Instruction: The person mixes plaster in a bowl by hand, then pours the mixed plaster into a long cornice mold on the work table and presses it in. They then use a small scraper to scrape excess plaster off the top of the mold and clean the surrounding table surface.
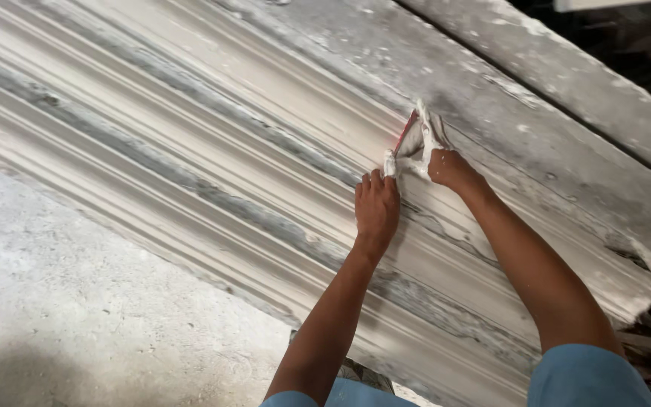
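Observation:
A long white plaster moulding (190, 143) with many ridges and grooves runs diagonally across the view. My left hand (377, 207) rests palm-down on its ridges, fingertips on the lower end of a red-edged, plaster-caked scraper blade (408, 136). My right hand (450, 167) grips the same scraper from the right side, its fingers white with plaster. The blade stands on the upper edge of the moulding.
A rough grey, plaster-splashed workbench surface (536, 90) lies beyond the moulding, with a dark gap at the top right. A dusty concrete slab (77, 301) fills the lower left. My blue sleeves show at the bottom edge.

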